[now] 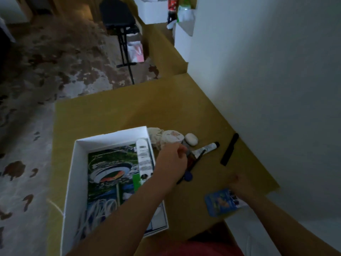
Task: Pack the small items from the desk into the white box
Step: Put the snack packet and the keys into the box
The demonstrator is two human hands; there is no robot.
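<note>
The white box (73, 174) stands open on the left of the desk, holding a stadium picture, a white tube (144, 157) and coiled white cable (99, 207). My left hand (171, 161) reaches past the box's right wall, fingers curled over a dark brown item (191, 160) beside a black pen (195, 163) and a blue cap (188, 176); whether it grips anything is unclear. My right hand (238, 185), blurred, rests on a blue packet (220, 202). Further back lie a white oval case (191, 139), a small tube (206, 148), a black comb (229, 149) and a round white pouch (166, 138).
The desk (118, 111) is olive-brown and runs along a white wall (267, 80) on the right. A black chair (118, 17) stands on the patterned floor behind, with bottles (172, 8) and white boxes on a further desk.
</note>
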